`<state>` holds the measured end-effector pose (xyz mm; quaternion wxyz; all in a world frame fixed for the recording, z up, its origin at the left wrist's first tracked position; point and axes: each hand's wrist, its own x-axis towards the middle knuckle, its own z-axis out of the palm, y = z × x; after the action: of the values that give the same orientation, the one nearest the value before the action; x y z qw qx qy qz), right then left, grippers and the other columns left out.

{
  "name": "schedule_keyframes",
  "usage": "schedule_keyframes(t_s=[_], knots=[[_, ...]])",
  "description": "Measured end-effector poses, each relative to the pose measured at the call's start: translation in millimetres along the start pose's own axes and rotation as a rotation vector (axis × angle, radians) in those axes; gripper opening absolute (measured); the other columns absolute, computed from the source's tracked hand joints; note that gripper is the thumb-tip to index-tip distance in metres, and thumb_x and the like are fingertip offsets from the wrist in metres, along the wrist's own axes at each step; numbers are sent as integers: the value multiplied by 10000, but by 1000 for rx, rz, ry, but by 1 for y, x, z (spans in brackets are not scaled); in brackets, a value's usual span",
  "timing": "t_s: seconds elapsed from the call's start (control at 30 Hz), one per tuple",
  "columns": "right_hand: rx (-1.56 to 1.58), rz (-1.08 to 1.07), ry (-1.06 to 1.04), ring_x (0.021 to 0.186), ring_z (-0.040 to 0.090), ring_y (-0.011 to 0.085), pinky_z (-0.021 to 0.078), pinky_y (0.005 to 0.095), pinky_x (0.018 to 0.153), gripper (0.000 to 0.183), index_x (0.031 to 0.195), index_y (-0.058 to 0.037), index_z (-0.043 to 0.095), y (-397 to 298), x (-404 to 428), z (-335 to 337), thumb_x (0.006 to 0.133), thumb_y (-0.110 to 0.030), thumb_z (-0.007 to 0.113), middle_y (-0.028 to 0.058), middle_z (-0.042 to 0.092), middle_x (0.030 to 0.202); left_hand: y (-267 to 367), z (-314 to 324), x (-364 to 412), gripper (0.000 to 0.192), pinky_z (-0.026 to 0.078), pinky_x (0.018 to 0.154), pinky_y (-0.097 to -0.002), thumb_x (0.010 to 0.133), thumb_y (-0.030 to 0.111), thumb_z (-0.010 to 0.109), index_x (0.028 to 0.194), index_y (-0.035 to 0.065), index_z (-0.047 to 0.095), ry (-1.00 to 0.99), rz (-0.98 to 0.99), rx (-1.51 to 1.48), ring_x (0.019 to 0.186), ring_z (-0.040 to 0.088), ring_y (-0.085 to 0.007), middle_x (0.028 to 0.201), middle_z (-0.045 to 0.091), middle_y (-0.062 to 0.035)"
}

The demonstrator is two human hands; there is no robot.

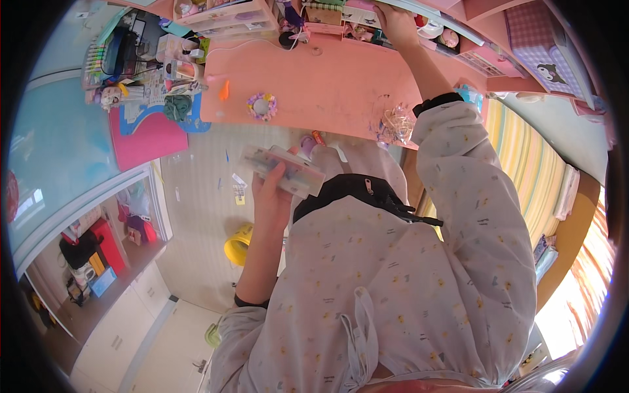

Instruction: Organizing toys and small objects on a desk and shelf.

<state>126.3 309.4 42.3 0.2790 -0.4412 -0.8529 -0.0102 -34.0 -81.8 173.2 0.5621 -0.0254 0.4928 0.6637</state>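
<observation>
My left hand (273, 190) grips a translucent plastic case (290, 172) in front of my waist, thumb across its top. Small dark and coloured things show faintly inside the case. At the top of the view, my right hand (395, 24) reaches up to the pink desk shelf (322, 30). Its fingertips lie by a white box with printed figures (359, 15) and a pink item above that; whether they hold anything cannot be made out. Below that arm, a tangle of thin strands (397, 125) lies near the front edge of the pink desk (314, 73).
On the desk lie a flower-trimmed ring (262, 106) and an orange balloon-shaped piece (224, 91). Markers (94, 64) and containers crowd its left end. A yellow bin (239, 244) stands on the floor. To the left is an open cabinet (105, 275); right, a striped bed cover (526, 157).
</observation>
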Motion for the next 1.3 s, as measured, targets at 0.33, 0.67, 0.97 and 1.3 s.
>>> schedule_keyframes(t_s=[0.33, 0.67, 0.97, 1.3], knots=[[-128, -118, 57, 886, 588, 382, 461, 503, 778, 237, 1038, -51, 638, -16, -4, -29, 825, -127, 566, 208, 616, 941, 8, 25, 10, 450, 438, 987, -392, 892, 40, 528, 1294, 16, 329, -83, 67, -31, 1208, 488, -257, 1285, 481, -191], [1117, 240, -789, 814, 610, 151, 515, 289, 695, 330, 1190, -40, 557, -133, -76, -157, 892, -177, 591, 77, 615, 990, 15, 61, 46, 465, 454, 968, -408, 891, 64, 560, 1310, 66, 358, -265, 76, 6, 1202, 481, -227, 1292, 479, -130], [1090, 430, -841, 610, 612, 127, 526, 243, 550, 455, 1247, -12, 515, -136, -85, -191, 871, -227, 654, 103, 628, 980, -6, 91, 72, 413, 535, 805, -339, 851, 46, 643, 1188, 106, 411, -313, -46, 10, 1052, 564, -185, 1191, 528, -99], [1499, 550, -753, 893, 626, 176, 556, 303, 802, 526, 1344, 1, 390, -127, -95, -187, 897, -166, 611, 111, 599, 1034, -14, 95, 82, 279, 477, 865, -375, 956, 266, 509, 1187, 116, 466, -314, 13, -193, 981, 567, -173, 1102, 581, -46]])
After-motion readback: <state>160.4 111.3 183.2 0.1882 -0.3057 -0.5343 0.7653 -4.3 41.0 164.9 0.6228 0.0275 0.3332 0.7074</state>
